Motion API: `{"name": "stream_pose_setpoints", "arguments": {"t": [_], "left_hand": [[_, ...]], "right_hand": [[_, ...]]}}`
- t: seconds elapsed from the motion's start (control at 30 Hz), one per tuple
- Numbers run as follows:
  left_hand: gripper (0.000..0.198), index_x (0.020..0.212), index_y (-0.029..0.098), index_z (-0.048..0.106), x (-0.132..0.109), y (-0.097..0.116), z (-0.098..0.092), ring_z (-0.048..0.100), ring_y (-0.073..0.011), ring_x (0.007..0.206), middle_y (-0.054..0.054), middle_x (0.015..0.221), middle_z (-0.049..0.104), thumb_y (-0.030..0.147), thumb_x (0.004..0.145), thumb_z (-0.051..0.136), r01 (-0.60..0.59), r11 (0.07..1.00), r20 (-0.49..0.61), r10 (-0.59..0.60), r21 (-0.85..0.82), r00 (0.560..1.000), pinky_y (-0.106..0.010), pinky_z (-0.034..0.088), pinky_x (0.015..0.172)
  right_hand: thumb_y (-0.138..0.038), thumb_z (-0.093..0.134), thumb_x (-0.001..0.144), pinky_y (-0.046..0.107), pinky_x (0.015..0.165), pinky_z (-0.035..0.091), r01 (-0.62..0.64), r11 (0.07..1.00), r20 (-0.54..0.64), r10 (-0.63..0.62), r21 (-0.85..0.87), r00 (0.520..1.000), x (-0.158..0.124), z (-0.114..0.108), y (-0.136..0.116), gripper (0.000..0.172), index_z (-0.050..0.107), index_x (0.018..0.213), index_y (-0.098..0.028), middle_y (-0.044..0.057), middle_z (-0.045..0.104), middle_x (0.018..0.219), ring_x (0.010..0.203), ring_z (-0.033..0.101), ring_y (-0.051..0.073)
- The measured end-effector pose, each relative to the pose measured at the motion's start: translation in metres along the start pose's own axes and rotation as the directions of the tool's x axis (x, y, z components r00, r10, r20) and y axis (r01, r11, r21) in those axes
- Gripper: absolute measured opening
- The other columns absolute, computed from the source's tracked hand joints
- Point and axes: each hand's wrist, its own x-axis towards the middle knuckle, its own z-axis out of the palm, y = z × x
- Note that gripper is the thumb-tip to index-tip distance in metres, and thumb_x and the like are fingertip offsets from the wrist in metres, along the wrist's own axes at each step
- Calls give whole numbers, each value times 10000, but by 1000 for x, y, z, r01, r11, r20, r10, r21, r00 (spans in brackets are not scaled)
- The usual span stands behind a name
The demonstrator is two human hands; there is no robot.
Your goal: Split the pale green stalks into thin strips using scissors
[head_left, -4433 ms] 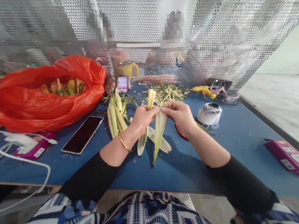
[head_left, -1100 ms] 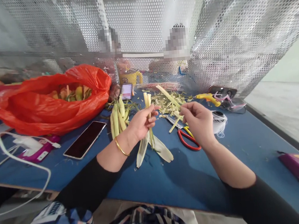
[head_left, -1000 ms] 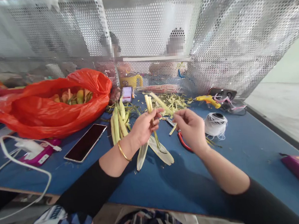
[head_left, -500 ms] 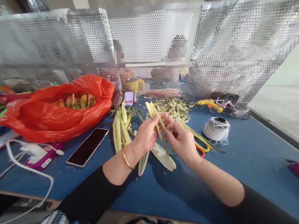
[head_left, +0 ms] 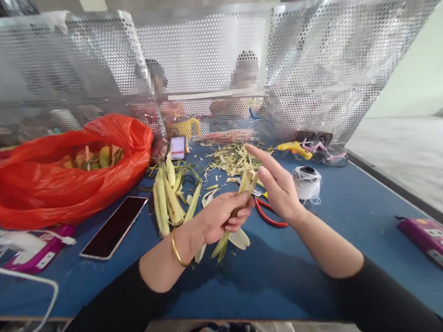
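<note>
My left hand (head_left: 226, 214) is closed round a bundle of pale yellow-green corn husk strips (head_left: 248, 180), their cut ends pointing up and away from me. Loose leafy ends hang out below the fist. Beside the bundle's top, my right hand (head_left: 279, 184) is open, with its fingers stretched forward and nothing held. Under the hands, scissors with a red handle (head_left: 268, 218) lie partly hidden on the blue table. A flat pale husk piece (head_left: 239, 239) rests below my left hand. Whole long husks (head_left: 162, 202) lie to its left, and a heap of husk trimmings (head_left: 228, 158) lies beyond.
On the left are a red plastic bag (head_left: 118, 139) with husk-like pieces inside, a phone (head_left: 114, 228) and a purple power strip (head_left: 38, 250) with white cables. A white thread spool (head_left: 307, 183) and yellow glue gun (head_left: 293, 150) lie right. A perforated screen (head_left: 203, 48) stands behind.
My right hand has let go of the strips and opened. My left hand now grips them as a bundle, lower down. The view has turned slightly right.
</note>
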Motion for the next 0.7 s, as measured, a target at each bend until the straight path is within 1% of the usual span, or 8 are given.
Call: {"name": "stream_pose_setpoints", "arguments": {"t": [0.1, 0.2, 0.3, 0.37, 0.47, 0.6, 0.63, 0.7], "left_hand": [[328, 797, 150, 540, -1, -1, 1, 198, -33, 412, 72, 569, 356, 446, 934, 504, 19, 1000, 27, -19, 18, 999, -136, 160, 350], [356, 806, 155, 530, -1, 0, 1, 201, -37, 420, 73, 575, 352, 492, 917, 517, 21, 999, 7, -21, 32, 1000, -139, 161, 350], [342, 799, 158, 530, -2, 0, 2, 218, -38, 421, 75, 577, 346, 484, 902, 548, 15, 999, -2, -15, 34, 1000, -136, 185, 349], [325, 790, 160, 530, -1, -1, 1, 228, -36, 418, 78, 576, 342, 466, 893, 568, 9, 1000, -10, -9, 28, 1000, -132, 198, 348], [302, 782, 164, 524, 0, -2, 1, 226, -34, 411, 79, 571, 341, 438, 906, 556, 1, 1000, -22, -1, 19, 1000, -127, 205, 344], [291, 774, 166, 518, 0, -2, 0, 218, -35, 408, 81, 565, 328, 419, 917, 542, -2, 1000, -9, 2, 25, 1000, -123, 207, 342], [294, 769, 167, 515, 0, -2, 0, 211, -34, 407, 82, 564, 323, 420, 915, 547, -6, 1000, -3, 6, 30, 1000, -121, 201, 342], [300, 758, 169, 505, 0, -2, 0, 198, -30, 406, 83, 565, 317, 421, 912, 555, -17, 999, 0, 17, 42, 1000, -117, 187, 343]], "right_hand": [[-507, 358, 987, 418, 1070, 442, -87, 993, 144, 75, 80, 987, 0, -2, 2, 482, 666, 1236, -232, 67, 676, 1275, 1221, 597, 226], [-583, 319, 977, 404, 1021, 482, -142, 984, 177, 120, 112, 977, -1, -2, 4, 563, 694, 1197, -225, 66, 714, 1203, 1141, 646, 225], [-633, 307, 958, 418, 1036, 468, -151, 983, 225, 125, 105, 966, -1, -2, 3, 611, 689, 1210, -228, 62, 711, 1211, 1151, 640, 230], [-644, 286, 956, 428, 1066, 443, -161, 982, 213, 137, 99, 968, -1, -3, 1, 627, 681, 1224, -237, 58, 694, 1247, 1199, 615, 231], [-661, 250, 952, 426, 1122, 386, -156, 980, 146, 138, 123, 980, 0, -5, -1, 657, 657, 1262, -248, 48, 636, 1343, 1306, 534, 226], [-707, 234, 928, 419, 1116, 398, -189, 969, 290, 138, 158, 947, 1, -8, -1, 707, 681, 1222, -245, 49, 680, 1276, 1248, 583, 223], [-703, 226, 931, 416, 1118, 396, -190, 969, 288, 138, 160, 948, 2, -9, 0, 710, 681, 1222, -243, 52, 682, 1271, 1247, 583, 221], [-682, 225, 944, 411, 1150, 357, -158, 975, 198, 126, 154, 972, 2, -9, 1, 689, 658, 1258, -246, 53, 641, 1335, 1311, 528, 216]]}}
